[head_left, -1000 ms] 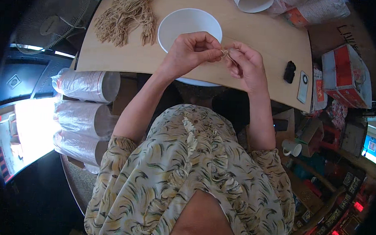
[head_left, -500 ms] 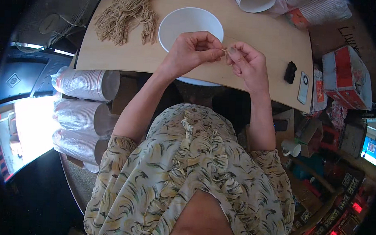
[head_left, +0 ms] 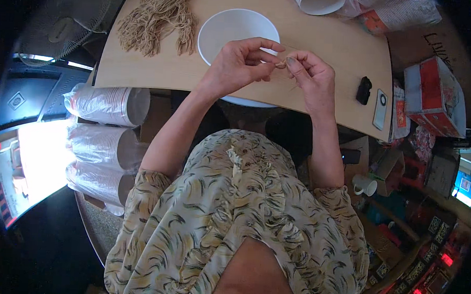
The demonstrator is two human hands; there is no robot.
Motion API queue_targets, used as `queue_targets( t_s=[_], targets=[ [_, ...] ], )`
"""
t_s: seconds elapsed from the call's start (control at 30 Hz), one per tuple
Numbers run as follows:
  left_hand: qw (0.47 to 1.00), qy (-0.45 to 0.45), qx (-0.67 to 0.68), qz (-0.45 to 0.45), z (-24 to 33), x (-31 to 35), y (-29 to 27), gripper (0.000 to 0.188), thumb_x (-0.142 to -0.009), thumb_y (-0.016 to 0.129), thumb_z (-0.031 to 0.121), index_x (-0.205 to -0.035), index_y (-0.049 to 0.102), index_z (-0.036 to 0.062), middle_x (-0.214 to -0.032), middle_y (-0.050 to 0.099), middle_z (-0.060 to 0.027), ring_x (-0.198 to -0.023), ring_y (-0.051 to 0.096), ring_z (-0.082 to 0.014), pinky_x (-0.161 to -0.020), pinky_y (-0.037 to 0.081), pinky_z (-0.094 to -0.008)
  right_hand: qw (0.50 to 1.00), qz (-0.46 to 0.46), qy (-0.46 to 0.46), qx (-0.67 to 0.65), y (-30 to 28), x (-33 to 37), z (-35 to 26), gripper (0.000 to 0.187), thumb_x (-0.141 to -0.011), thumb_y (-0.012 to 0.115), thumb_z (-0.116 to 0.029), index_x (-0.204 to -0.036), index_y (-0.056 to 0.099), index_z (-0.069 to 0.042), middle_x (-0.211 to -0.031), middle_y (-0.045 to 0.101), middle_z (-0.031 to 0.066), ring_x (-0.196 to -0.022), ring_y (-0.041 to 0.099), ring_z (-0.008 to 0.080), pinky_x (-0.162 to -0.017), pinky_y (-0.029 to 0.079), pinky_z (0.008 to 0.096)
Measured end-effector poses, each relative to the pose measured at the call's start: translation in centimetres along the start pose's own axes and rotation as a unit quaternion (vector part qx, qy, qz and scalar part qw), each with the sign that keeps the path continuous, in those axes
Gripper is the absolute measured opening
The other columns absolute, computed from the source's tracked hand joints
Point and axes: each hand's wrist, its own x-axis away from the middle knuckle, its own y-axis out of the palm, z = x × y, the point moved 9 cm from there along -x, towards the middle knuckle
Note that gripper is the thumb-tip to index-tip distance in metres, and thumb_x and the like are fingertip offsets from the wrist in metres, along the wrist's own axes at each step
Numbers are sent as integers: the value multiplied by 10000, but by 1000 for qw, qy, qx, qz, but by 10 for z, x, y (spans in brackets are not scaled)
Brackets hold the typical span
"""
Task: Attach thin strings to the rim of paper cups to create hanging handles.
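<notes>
Over the near edge of the table, my two hands meet around a short piece of tan string point(head_left: 281, 65). My left hand point(head_left: 232, 67) pinches one side of it between thumb and a fingertip, with its index finger held out straight above. The thumb and index finger of my right hand point(head_left: 315, 82) press on the other side, and thin ends trail below. Just behind my left hand stands a white bowl point(head_left: 208, 38); its inside is partly hidden by the hand. A loose bundle of tan strings point(head_left: 157, 22) lies at the far left of the table.
Wrapped stacks of paper cups point(head_left: 98, 103) stand at the left. On the table's right are a black object point(head_left: 364, 91) and a white phone-like device point(head_left: 379, 108). A paper tub point(head_left: 319, 2) lies at the back. A red-and-white carton point(head_left: 432, 90) and white mug point(head_left: 364, 185) sit beyond the table.
The left fingers have spread slightly and the index finger has lifted. More of the string now shows between my hands, as a small twisted loop. The right hand has shifted slightly.
</notes>
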Motion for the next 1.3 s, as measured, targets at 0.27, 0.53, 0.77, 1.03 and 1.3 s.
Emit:
queue_targets(
  t_s=[0.27, 0.53, 0.77, 1.03, 1.3],
  targets=[
    [1000, 6, -3, -6, -1, 0, 3, 517, -886, 606, -28, -1400, 627, 32, -1071, 778, -106, -836, 687, -71, -735, 588, -250, 1000, 11, 16, -17, -1, 1, 6, 147, -1026, 651, -166, -1033, 677, -21, -799, 592, -37, -692, 499, 30, -591, 365, 202],
    [980, 81, -179, 20, 18, 8, 8, 376, -873, 777, 43, -1247, 736, 41, -1001, 781, -23, -742, 590, -3, -634, 512, -218, 1000, 6, 7, -23, -8, 13, -11, 153, -998, 696, -151, -1055, 688, -8, -836, 650, -29, -744, 574, 35, -648, 454, 204],
    [905, 274, -318, 62, 49, 25, 25, 153, -864, 799, 100, -1015, 785, 80, -879, 755, -51, -715, 676, -169, -620, 552, -323, 991, -13, 61, 116, -26, 38, -19, 89, -923, 756, -31, -947, 682, 11, -817, 621, -46, -731, 539, 11, -628, 424, 175],
    [821, 341, -445, 110, 41, 41, 33, 132, -825, 782, 83, -947, 732, 88, -1013, 753, -35, -894, 716, -256, -742, 566, -393, 999, 16, -29, -38, -61, 61, -39, 95, -921, 707, -9, -858, 638, 10, -785, 579, -15, -662, 480, 33, -560, 363, 218],
    [841, 228, -462, 167, 12, 43, 12, 178, -835, 774, 87, -1006, 728, 106, -1103, 761, -42, -901, 741, -265, -765, 579, -374, 943, -20, -107, -316, -94, 77, -50, 159, -969, 688, -102, -966, 562, -4, -756, 444, 2, -585, 375, 77, -517, 302, 236]
  ],
)
